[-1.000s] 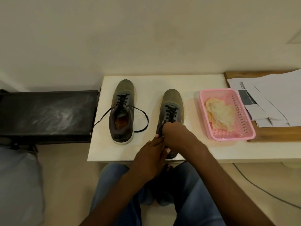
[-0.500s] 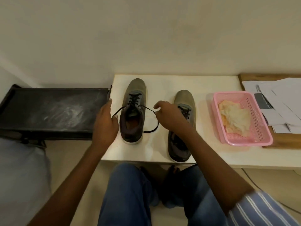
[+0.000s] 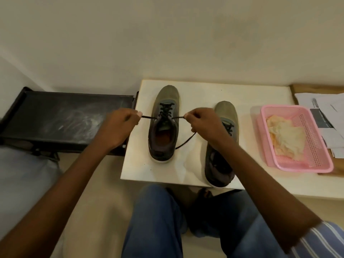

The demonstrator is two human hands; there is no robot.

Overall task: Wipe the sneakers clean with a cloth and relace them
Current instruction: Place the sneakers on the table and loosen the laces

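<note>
- We pinch the black lace (image 3: pixel 168 112) of the left sneaker (image 3: pixel 164 125) with both hands, pulling its two ends out sideways.
- Our left hand (image 3: pixel 119 127) grips one lace end just left of that sneaker, fingers curled.
- Our right hand (image 3: pixel 202 123) grips the other end just right of it; the loose tail hangs down onto the desk (image 3: pixel 201 92).
- The second sneaker (image 3: pixel 223 146) stands right of the first, partly behind our right arm.
- A pink basket (image 3: pixel 320 164) with the crumpled cloth (image 3: pixel 286 136) sits further right of the sneakers, papers (image 3: pixel 327 108) beyond it.
</note>
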